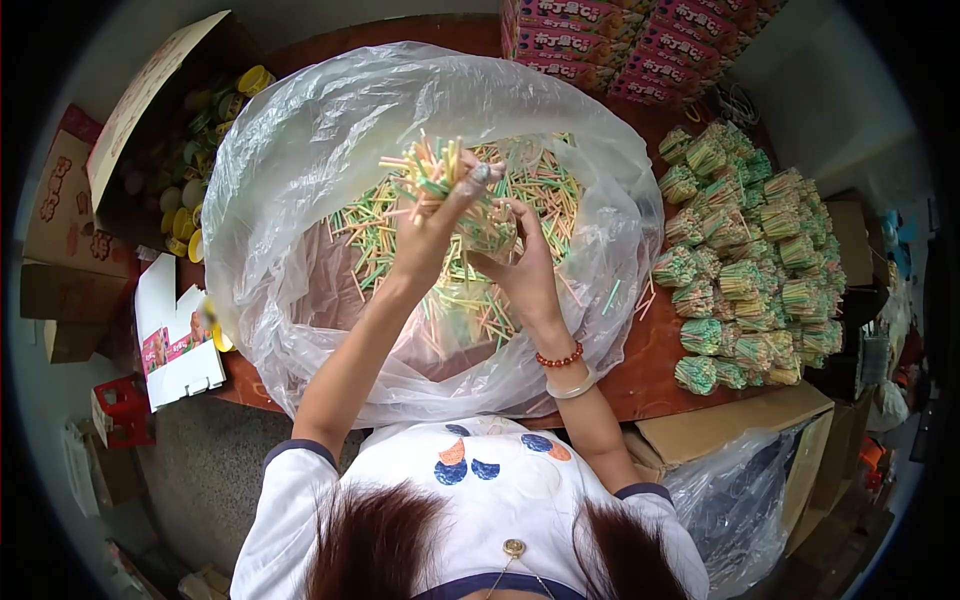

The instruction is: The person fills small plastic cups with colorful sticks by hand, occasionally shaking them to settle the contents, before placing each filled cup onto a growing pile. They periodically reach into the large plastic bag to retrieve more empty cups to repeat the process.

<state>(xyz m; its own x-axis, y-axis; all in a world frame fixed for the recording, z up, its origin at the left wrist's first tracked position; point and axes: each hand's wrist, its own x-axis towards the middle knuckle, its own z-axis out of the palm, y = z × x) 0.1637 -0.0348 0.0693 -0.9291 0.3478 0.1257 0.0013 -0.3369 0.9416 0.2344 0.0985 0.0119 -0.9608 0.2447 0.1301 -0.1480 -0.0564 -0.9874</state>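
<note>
My left hand (436,225) is closed round a bunch of thin pastel sticks (428,172), pink, green and yellow, whose ends fan out above the fist. Just right of it, my right hand (522,262) curls its fingers against a clear plastic bag (488,232) with more sticks showing through. Both hands are over a large translucent plastic sack (300,130), spread wide on the table. Loose sticks (555,190) lie heaped inside the sack, behind and below my hands. Part of the small bag is hidden by my fingers.
Many bundled sticks (745,280) are stacked on the red-brown table (640,375) at right. Pink printed boxes (610,45) stand at the back. At left are a carton (150,100) with yellow-lidded containers and white card sheets (185,340). An open cardboard box (740,425) sits at lower right.
</note>
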